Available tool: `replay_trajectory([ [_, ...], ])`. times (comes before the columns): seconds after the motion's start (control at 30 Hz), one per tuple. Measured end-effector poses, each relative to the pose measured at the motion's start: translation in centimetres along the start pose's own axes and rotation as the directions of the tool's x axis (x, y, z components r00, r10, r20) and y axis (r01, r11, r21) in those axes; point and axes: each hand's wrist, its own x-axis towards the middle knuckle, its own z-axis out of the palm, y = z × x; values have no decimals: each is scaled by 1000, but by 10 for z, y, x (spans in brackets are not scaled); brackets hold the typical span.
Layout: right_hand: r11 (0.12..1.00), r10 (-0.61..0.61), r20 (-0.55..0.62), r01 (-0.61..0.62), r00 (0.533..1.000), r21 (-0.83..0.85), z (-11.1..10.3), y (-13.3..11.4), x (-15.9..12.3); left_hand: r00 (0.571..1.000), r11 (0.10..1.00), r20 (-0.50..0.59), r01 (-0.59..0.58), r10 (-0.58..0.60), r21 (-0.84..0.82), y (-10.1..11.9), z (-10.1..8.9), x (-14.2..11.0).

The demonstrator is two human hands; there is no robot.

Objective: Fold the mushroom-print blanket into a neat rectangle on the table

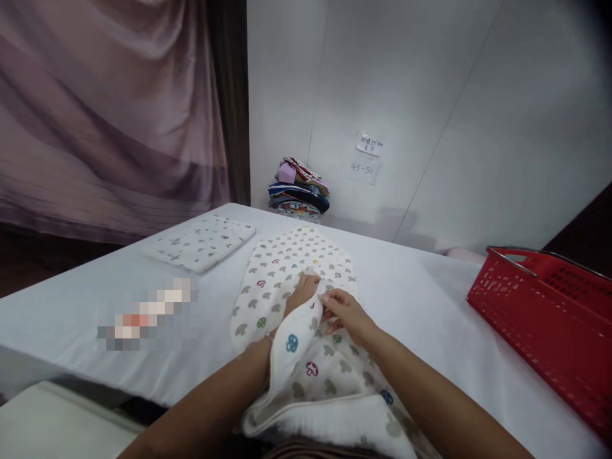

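A white cloth item [287, 255] with a print of grey and coloured mushrooms lies on the table, its near part lifted and folded over toward me. Whether it is a garment or a blanket I cannot tell. My left hand [301, 293] reaches under the raised flap, its fingers curled at the cloth near the middle; part of the hand and wrist is covered by the fabric. My right hand [351, 315] is just to its right, thumb and forefinger pinching the flap's edge. The remaining right fingers are bent over the printed fabric.
The white-covered table [406, 319] bears a folded printed cloth [205, 242] at the back left and a pixelated patch at the left. A red plastic basket [540, 319] with a metal handle stands at the right. Behind the table rises a stack of folded clothes [299, 191].
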Motion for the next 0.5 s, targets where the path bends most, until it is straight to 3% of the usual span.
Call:
replay_trajectory([
  [0.1, 996, 40, -52, -36, 998, 77, 9, 9, 6, 999, 986, 34, 1, -6, 164, -4, 1, -10],
  [0.17, 992, 53, -66, -45, 996, 119, 13, 15, 6, 997, 992, 58, 34, -41, 125, -10, 0, -17],
  [0.3, 989, 29, -22, -25, 999, 149, 17, 17, 2, 998, 963, 45, 61, -51, -263, -22, 0, -26],
  [0.4, 990, -2, 16, 0, 1000, 143, 15, 14, 0, 989, 785, 60, 142, -132, -603, -26, -3, -28],
  [0.5, 995, -8, 64, 2, 998, 101, 15, 14, -1, 964, 652, 180, 266, -197, -710, -23, -9, -29],
])
